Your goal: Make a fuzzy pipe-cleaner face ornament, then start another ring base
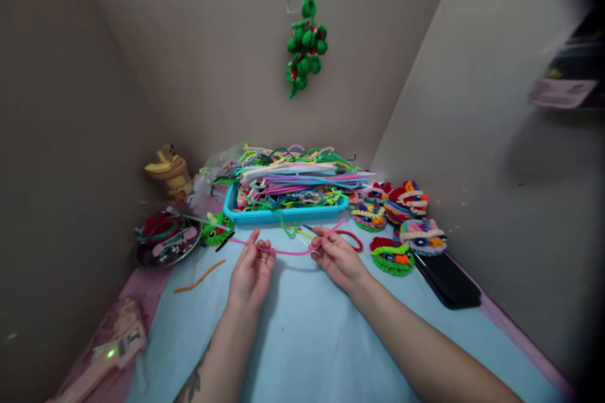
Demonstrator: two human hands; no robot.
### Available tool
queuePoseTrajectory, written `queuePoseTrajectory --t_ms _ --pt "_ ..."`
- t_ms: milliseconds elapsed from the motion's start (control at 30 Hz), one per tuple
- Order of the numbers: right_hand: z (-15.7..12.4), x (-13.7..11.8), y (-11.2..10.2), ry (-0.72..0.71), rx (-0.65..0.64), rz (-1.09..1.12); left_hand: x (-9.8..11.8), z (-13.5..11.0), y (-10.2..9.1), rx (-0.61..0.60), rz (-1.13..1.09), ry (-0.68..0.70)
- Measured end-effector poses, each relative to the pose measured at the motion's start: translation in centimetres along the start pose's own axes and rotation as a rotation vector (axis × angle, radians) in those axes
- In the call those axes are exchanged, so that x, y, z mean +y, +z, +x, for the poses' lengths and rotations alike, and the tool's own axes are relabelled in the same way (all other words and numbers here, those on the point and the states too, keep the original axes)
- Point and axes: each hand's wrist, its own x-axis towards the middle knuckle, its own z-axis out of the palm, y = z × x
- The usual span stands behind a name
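Note:
A bright pink pipe cleaner (292, 253) stretches between my two hands above the light blue table cover. My left hand (253, 264) grips it near its left end, thumb against the fingers. On the other side my right hand (338, 258) pinches the same pipe cleaner, whose right end sticks up past the fingers. Just behind the right hand lie red-handled scissors (350, 240), their blades partly covered by the fingers. A green fuzzy figure (217, 230) sits to the left of my left hand, and an orange pipe cleaner (201, 277) lies nearer to me.
A blue tray (283, 217) heaped with colourful pipe cleaners stands at the back. Several fuzzy bird-like faces (391, 256) and a black phone (449, 280) lie right. At left are a metal bowl (146, 258) and a pink glue gun (113, 352). Green ornaments (307, 44) hang above.

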Motion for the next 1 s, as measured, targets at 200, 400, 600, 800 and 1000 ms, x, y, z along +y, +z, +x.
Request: queuePoseTrajectory --t_ms 200,400,600,800,1000 --pt "0.0 -0.5 0.3 -0.01 0.017 -0.046 1.1 0.3 -0.3 -0.027 -0.034 0.016" --pt "-0.3 -0.7 0.1 -0.096 -0.011 -0.184 0.7 -0.1 -0.5 -0.104 0.171 -0.096" --pt "0.0 -2.2 0.7 -0.245 0.038 -0.232 1.4 0.3 -0.3 -0.043 0.112 0.039" --pt "7.9 -8.8 5.5 -0.471 0.076 -0.384 2.6 0.3 -0.5 -0.121 -0.052 0.115" --pt "13.5 -12.0 7.4 -0.51 0.177 -0.7 3.1 0.5 -0.6 -0.026 -0.164 0.043"
